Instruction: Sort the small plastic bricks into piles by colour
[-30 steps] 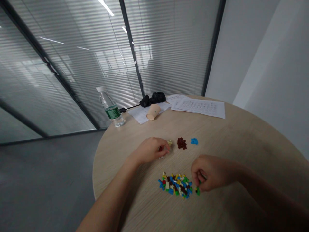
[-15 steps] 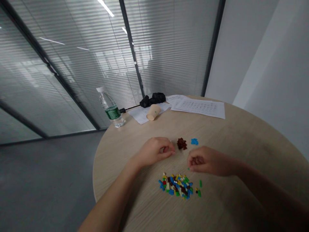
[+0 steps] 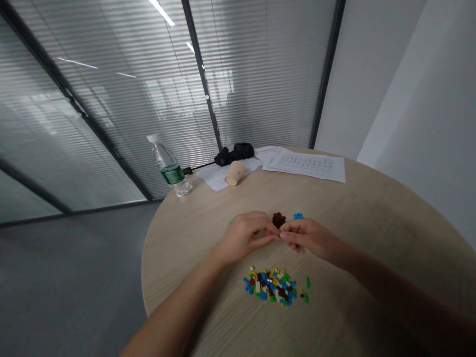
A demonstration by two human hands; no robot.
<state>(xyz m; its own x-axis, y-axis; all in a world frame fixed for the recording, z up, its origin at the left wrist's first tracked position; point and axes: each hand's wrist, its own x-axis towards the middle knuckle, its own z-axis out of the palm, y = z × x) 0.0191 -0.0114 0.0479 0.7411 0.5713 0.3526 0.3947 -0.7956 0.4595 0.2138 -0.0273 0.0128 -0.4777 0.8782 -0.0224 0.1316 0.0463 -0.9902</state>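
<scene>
The left hand (image 3: 247, 238) and the right hand (image 3: 316, 240) met at their fingertips above the round table (image 3: 372, 208), just on the near side of a dark brown pile (image 3: 278, 219). A small green piece (image 3: 278, 235) showed where the tips came together. The right hand had its thumb and forefinger pinched narrow on it, the other fingers curled loosely beneath. The left hand's thumb and forefinger reached to the same spot, with a gap between them further back that narrowed towards the tips; whether they gripped the piece too could not be told.

A blue pile (image 3: 298, 216) lay just beyond the right hand, and a green bit (image 3: 231, 221) peeped out beside the back of the left hand. Nearer the wearer lay the mixed pile (image 3: 271, 286) of blue, yellow, green, brown, red and cream pieces. To its right were two loose green pieces (image 3: 308, 282), with a tiny yellow and black piece (image 3: 302, 293) between them and the pile. At the far side, a bottle (image 3: 173, 173) stood near a paper cup (image 3: 235, 173) that lay tipped over on a sheet
</scene>
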